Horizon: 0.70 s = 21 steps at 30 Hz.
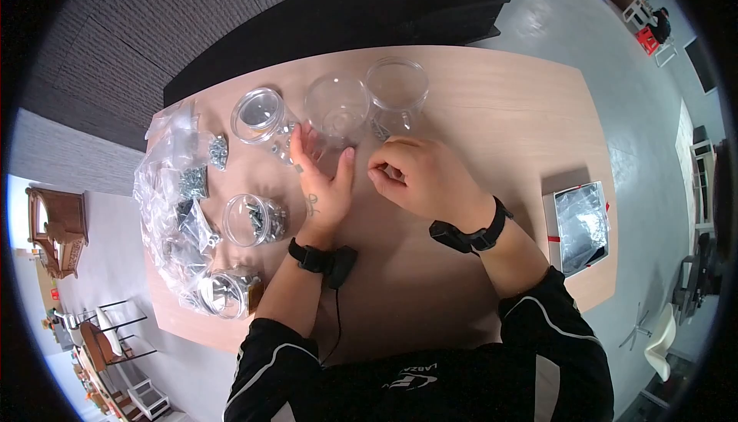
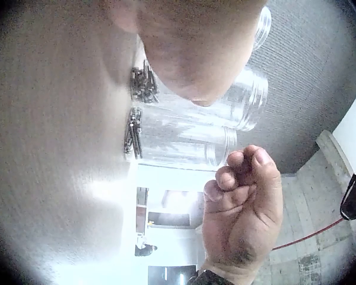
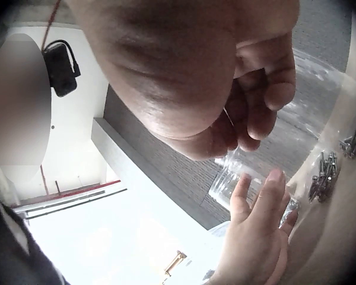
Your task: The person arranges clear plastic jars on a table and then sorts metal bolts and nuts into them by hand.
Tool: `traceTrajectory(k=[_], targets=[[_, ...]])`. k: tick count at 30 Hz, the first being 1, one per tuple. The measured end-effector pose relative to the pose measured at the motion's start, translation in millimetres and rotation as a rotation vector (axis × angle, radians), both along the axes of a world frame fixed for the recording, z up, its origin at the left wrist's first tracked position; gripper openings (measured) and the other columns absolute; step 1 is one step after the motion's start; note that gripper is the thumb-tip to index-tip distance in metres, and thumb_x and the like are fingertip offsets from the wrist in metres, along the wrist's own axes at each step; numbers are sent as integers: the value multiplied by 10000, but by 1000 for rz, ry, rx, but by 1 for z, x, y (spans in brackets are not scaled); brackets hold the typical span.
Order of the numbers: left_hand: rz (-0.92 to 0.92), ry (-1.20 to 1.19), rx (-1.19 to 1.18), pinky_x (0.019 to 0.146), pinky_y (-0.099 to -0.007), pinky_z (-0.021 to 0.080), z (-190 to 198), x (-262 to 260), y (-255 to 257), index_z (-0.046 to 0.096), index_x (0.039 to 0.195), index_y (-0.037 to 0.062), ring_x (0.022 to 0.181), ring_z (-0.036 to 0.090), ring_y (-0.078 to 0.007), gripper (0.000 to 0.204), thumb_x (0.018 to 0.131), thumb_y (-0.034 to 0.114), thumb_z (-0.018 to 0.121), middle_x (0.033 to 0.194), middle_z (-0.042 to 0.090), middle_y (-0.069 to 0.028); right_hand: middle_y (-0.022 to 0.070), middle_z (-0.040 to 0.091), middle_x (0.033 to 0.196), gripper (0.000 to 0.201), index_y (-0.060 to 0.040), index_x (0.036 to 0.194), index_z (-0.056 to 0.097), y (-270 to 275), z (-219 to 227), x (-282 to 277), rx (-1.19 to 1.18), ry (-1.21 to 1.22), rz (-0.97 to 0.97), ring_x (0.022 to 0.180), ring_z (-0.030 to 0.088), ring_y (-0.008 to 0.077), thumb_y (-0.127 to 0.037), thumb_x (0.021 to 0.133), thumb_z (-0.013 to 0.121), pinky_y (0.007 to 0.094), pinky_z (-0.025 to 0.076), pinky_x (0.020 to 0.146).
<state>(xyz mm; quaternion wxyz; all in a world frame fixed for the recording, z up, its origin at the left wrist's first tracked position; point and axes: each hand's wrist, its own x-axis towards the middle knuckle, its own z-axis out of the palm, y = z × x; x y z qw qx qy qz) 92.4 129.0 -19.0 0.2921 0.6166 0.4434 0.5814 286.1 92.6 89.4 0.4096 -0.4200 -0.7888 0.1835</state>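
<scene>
The left hand (image 1: 327,191) is beside the clear jars, thumb spread from straight fingers, holding nothing visible. Across a gap, the right hand (image 1: 423,176) hovers with curled fingers, its thumb near the index finger; no held thing shows. Beyond the hands stand a middle jar (image 1: 337,99) and a right jar (image 1: 397,88), both apparently uncovered. Another jar (image 1: 260,114) stands farther left. Metal screws (image 2: 143,83) lie low inside one jar in the left wrist view. In that view the left hand (image 2: 196,53) fills the top, the right hand (image 2: 243,214) below.
Clear plastic bags (image 1: 165,214) and small packets of hardware (image 1: 194,182) cover the table's left side. Two more jars with metal pieces, an upper one (image 1: 255,220) and a lower one (image 1: 231,293), stand near them. An open box (image 1: 582,228) with silvery wrapping lies at right.
</scene>
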Motion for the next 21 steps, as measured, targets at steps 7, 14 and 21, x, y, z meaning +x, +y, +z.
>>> traceTrajectory(k=[7, 14, 21], targets=[[10, 38, -43, 1162, -506, 386, 4, 0, -1, 186, 1659, 20, 1459, 466, -376, 922, 952, 101, 770, 1642, 394, -242, 80, 683, 845, 85, -62, 917, 690, 1, 1, 0, -10, 17, 5, 677, 662, 244, -73, 877, 765, 360, 530, 623], [8, 76, -43, 1159, -497, 392, 2, -2, 0, 190, 1656, 17, 1455, 472, -365, 902, 960, 98, 757, 1632, 411, -224, 106, 697, 858, 84, -52, 913, 674, 0, 5, 1, -34, 26, 2, 729, 677, 301, -93, 895, 745, 392, 539, 648], [-8, 49, -64, 1157, -482, 393, 1, -2, 0, 193, 1652, 12, 1455, 472, -357, 887, 963, 83, 746, 1623, 414, -237, 129, 715, 881, 104, -57, 956, 686, 0, 4, 3, -48, 47, -27, 769, 711, 331, -109, 895, 751, 408, 561, 665]])
